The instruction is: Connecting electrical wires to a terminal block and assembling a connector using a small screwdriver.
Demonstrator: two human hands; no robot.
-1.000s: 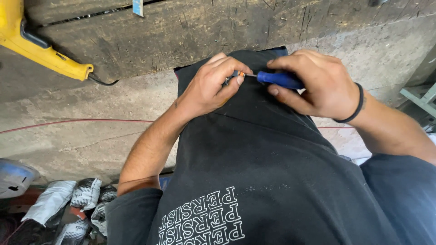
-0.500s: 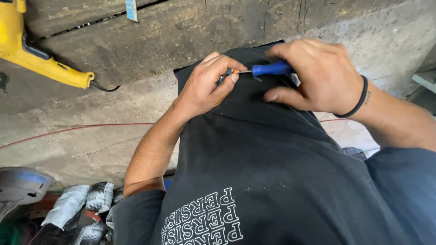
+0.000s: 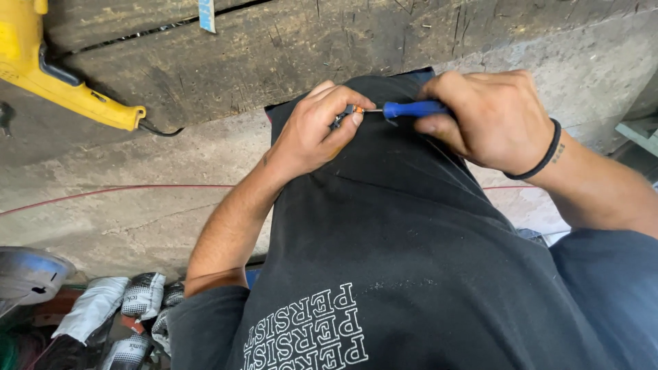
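A: What is the left hand (image 3: 312, 133) doing?

B: It is pinching a small part (image 3: 357, 109) between thumb and fingertips, with the other fingers curled in around it. The part is mostly hidden; only a bit of orange is showing at the fingertips, so I cannot tell what it is. It is being held out at the knee, resting against the dark trouser leg (image 3: 404, 205), which looks like a way of steadying it.

A: And the right hand (image 3: 490, 120)?

B: It is closing around the blue handle of a small screwdriver (image 3: 411, 108), with the thin shaft pointing leftward into the pinched part. The tip is touching the part right at the left fingertips. I judge the tool is lying nearly level so that it is meeting the part end-on.

A: Why are the two hands so close together?

B: The part is tiny, so holding it just beside the tool hand is probably keeping the tip from slipping.

A: Anything else around them?

B: Beyond the left hand, up on the rough wooden plank (image 3: 295, 48), a yellow power tool (image 3: 62, 75) is lying well apart. A thin red wire (image 3: 116, 192) is running across the concrete floor (image 3: 137, 219) below the left forearm. Nearer the left elbow, some grey wrapped bundles (image 3: 113, 308) are lying in a heap.
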